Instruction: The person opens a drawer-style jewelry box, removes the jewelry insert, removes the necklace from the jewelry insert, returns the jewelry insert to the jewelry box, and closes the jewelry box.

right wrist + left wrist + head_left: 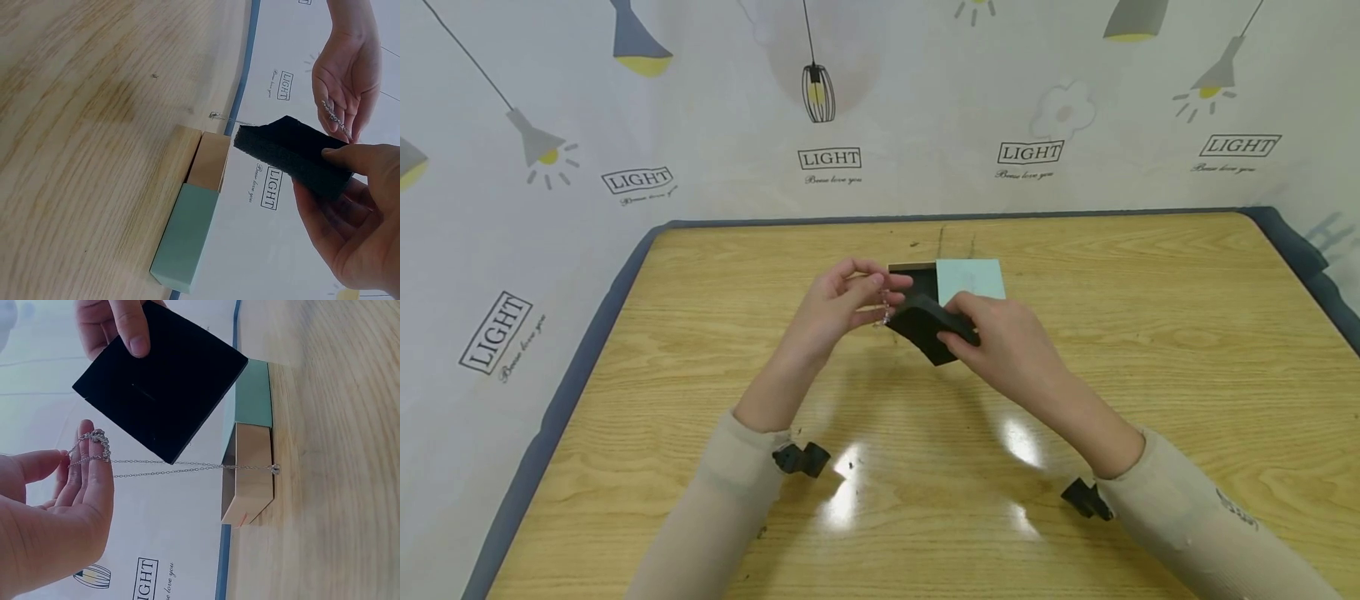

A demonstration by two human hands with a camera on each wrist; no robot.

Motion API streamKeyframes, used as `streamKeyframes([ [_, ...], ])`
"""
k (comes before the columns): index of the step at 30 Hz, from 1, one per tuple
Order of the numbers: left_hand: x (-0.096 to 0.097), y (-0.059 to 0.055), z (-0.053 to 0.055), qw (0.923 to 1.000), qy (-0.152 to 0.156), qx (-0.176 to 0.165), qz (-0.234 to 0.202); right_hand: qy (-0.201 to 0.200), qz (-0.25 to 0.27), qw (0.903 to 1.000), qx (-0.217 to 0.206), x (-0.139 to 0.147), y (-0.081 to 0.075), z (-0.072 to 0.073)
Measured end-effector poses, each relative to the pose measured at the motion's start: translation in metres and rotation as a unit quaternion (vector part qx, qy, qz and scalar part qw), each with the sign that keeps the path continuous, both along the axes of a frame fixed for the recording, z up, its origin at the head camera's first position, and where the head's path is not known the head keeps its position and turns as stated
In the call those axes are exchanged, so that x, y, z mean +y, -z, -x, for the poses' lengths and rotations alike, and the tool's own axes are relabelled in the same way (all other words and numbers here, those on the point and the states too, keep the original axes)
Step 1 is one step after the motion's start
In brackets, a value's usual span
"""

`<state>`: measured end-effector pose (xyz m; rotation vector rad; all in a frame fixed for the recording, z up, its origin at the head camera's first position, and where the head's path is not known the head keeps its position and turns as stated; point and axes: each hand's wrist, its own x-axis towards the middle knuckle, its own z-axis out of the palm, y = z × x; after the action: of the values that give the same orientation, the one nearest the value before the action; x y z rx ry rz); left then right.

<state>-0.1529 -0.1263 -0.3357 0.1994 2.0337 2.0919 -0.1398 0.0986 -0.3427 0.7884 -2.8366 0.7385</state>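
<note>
My left hand [831, 312] holds a thin silver necklace [98, 437], its chain draped over the fingers and the thumb close to a fingertip. In the left wrist view the chain hangs in long strands, with a small pendant [275, 469] at the low end. My right hand [1018, 337] grips a square black foam pad [164, 381] by one edge, thumb on its face. The pad is tilted and has a short slit. Behind both hands sits a small drawer box, its mint-green sleeve [972, 277] covering part of a beige drawer [253, 494] with a dark inside.
The box rests on a wood-grain table [1150, 333] toward its far side. A pale cloth [925, 100] printed with lamps and "LIGHT" rises behind, with a dark blue border at the table's edge. Small black cameras [802, 459] sit at both sleeve cuffs.
</note>
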Motion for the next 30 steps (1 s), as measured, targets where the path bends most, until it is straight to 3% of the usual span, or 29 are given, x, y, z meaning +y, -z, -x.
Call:
streamKeyframes([
  [12, -0.009, -0.005, 0.0, 0.9999, 0.0, 0.002, -0.016, -0.003, 0.004, 1.0, 0.0, 0.001, 0.001, -0.001],
  [30, -0.029, -0.013, 0.004, 0.9992, -0.031, -0.006, -0.024, -0.006, 0.005, 1.0, 0.002, 0.004, 0.002, 0.0],
])
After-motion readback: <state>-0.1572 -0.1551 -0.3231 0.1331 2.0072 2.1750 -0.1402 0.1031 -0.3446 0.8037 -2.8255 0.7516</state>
